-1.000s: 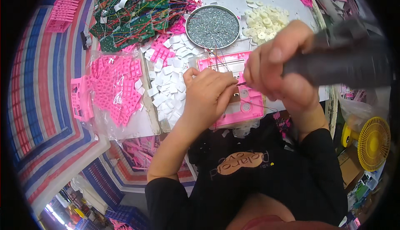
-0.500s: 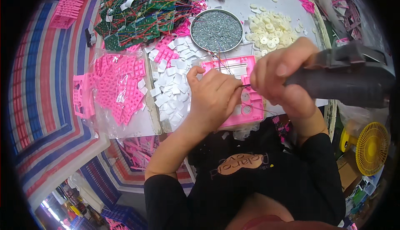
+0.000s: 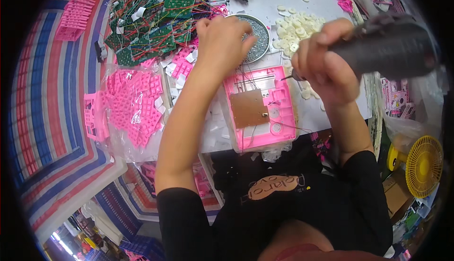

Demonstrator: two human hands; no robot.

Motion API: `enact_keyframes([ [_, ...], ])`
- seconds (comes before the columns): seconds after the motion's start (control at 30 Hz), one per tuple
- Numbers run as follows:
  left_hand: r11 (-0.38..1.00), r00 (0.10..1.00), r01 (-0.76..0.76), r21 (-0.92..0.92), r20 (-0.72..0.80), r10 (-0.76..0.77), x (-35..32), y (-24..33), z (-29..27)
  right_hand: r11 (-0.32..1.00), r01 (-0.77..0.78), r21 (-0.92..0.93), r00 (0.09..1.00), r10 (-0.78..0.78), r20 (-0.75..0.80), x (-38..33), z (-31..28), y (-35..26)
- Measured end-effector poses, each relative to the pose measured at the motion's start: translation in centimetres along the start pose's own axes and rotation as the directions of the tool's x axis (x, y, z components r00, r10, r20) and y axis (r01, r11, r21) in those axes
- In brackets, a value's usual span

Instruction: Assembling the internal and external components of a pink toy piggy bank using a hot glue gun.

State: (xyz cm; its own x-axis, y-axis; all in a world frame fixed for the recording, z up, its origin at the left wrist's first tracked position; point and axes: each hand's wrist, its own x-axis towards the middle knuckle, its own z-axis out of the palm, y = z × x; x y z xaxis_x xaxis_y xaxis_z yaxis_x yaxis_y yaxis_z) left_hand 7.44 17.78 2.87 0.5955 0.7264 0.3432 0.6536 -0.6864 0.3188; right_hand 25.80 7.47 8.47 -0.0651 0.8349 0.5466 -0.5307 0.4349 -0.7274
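My left hand (image 3: 223, 43) is over the round metal dish of small silver screws (image 3: 261, 39), its thumb and fingertips apart among them. In my right hand (image 3: 326, 62) is a dark power screwdriver (image 3: 385, 48), its thin bit pointing left over the upper right edge of a pink plastic housing (image 3: 253, 141). The housing lies open-side up on the table in front of me. A brown circuit board (image 3: 249, 109) sits inside it, with thin wires running out above and below. A silvery strip (image 3: 255, 82) lies across the housing's upper part.
Green circuit boards with wires (image 3: 156, 24) are heaped at the far left. Pink keypad pieces (image 3: 132, 102) lie in clear plastic at the left, near white squares (image 3: 176, 83). Cream discs (image 3: 299, 27) are piled right of the dish. A yellow fan (image 3: 424, 166) stands at the lower right.
My left hand has left the housing and moved up to the screw dish, uncovering the brown board. The screwdriver has risen slightly, its bit now apart from my left fingers.
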Motion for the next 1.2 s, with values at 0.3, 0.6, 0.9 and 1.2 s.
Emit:
enact_keyframes([
  [0.3,0.983,0.995,-0.07,0.169,-0.059,0.081,3.4,-2.4,3.9,0.979,-0.145,-0.147,0.989,0.137,-0.062,-1.4,-0.5,0.1],
  [0.6,0.925,0.997,-0.069,0.375,-0.015,0.08,4.7,-3.3,3.9,0.936,-0.32,-0.148,0.947,0.316,-0.048,-1.9,2.0,2.3],
  [0.9,0.974,0.959,0.024,0.227,-0.281,0.042,0.7,-2.6,0.0,0.925,-0.248,-0.288,0.966,0.26,0.004,-3.0,3.1,4.7],
  [1.2,0.943,0.99,0.103,-0.317,-0.056,-0.127,-14.3,5.0,-1.8,0.875,-0.254,-0.412,0.937,0.328,0.119,-4.2,2.6,5.8],
])
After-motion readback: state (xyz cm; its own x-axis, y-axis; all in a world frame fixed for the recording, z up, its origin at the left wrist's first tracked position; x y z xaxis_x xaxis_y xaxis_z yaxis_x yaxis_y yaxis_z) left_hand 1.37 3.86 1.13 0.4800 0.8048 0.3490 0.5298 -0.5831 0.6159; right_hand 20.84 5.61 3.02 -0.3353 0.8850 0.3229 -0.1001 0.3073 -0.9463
